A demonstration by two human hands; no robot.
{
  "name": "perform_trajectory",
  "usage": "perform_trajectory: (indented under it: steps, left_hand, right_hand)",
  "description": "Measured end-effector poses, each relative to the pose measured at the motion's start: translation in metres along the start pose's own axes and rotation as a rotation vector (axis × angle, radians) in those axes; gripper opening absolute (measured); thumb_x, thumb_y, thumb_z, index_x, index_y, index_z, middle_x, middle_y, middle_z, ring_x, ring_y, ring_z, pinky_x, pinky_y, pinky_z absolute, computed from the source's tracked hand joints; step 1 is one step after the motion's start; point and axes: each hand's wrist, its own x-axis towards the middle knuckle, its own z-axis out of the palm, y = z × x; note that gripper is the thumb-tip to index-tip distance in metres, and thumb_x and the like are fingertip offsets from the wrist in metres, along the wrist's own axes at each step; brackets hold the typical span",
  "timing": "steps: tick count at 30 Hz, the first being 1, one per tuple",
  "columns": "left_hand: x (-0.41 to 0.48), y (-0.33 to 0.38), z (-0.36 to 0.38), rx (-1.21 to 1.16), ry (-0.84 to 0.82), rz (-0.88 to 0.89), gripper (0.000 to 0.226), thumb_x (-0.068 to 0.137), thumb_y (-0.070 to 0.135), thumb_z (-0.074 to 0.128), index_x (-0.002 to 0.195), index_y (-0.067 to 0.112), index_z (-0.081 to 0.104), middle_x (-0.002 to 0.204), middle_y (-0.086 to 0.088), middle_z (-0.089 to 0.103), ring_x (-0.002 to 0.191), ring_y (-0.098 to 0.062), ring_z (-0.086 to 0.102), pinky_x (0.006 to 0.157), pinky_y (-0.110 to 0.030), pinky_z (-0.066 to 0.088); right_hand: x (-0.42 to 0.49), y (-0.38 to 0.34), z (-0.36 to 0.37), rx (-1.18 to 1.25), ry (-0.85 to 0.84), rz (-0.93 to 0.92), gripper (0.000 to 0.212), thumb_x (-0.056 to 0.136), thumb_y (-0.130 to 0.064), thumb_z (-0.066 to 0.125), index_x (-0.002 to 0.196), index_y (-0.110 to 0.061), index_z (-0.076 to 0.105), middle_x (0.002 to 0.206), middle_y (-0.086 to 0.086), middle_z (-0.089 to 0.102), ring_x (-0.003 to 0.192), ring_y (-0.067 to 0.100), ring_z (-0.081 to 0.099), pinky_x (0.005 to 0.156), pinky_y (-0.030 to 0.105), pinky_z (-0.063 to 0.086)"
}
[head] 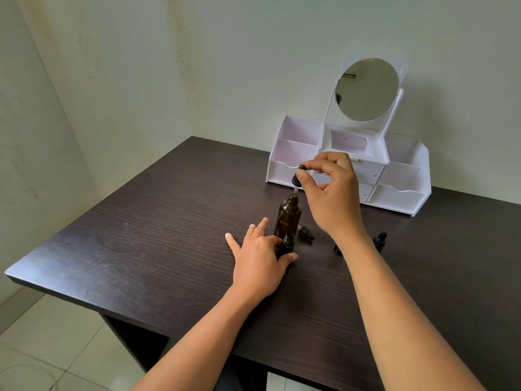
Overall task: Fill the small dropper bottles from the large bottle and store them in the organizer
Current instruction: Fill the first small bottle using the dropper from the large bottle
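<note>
I note: right hand (332, 190) pinches dropper (297, 177) bulb above large bottle (289, 215) mouth. Left hand (259, 261) thumb and forefinger grip small bottle (287, 244), other fingers spread.

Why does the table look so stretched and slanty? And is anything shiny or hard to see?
Head view: the wide-angle lens stretches the table and splays its edges; head view: soft, even light leaves a pale sheen at the table's near left corner; head view: the small dropper bottle gripped by the left hand is dark on dark wood, hard to make out.
</note>
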Motion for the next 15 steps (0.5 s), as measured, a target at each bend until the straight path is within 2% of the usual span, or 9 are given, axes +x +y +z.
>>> perform_trajectory:
  steps: [6, 12, 15]
  left_hand:
    - [-0.0002, -0.0006, 0.0002, -0.001, 0.007, 0.002, 0.044, 0.087, 0.055, 0.063, 0.124, 0.03, 0.064, 0.163, 0.003, 0.017, 0.151, -0.02, 0.01, 0.113, -0.065, -0.011]
    - [0.0007, -0.0004, 0.0002, 0.001, 0.001, 0.001, 0.044, 0.087, 0.056, 0.062, 0.124, 0.031, 0.064, 0.163, 0.004, 0.016, 0.151, -0.02, 0.009, 0.113, -0.065, -0.012]
    - [0.001, -0.0007, 0.0006, 0.003, 0.003, -0.001, 0.044, 0.087, 0.056, 0.062, 0.124, 0.032, 0.064, 0.163, 0.004, 0.016, 0.151, -0.02, 0.009, 0.112, -0.065, -0.012]
  right_hand:
    - [0.0011, 0.0018, 0.002, -0.034, -0.012, 0.03, 0.01, 0.091, -0.017, 0.07, 0.098, -0.013, 0.074, 0.11, -0.004, 0.051, 0.104, 0.005, 0.052, 0.089, 0.041, 0.055]
    - [0.0014, 0.0015, 0.0037, -0.048, -0.028, 0.041, 0.01, 0.091, -0.018, 0.069, 0.098, -0.012, 0.073, 0.109, -0.005, 0.05, 0.099, -0.011, 0.047, 0.09, 0.038, 0.055]
    - [0.0008, 0.0022, 0.0048, -0.049, -0.042, 0.053, 0.011, 0.092, -0.018, 0.068, 0.1, -0.013, 0.073, 0.11, -0.004, 0.05, 0.097, -0.002, 0.049, 0.091, 0.035, 0.054]
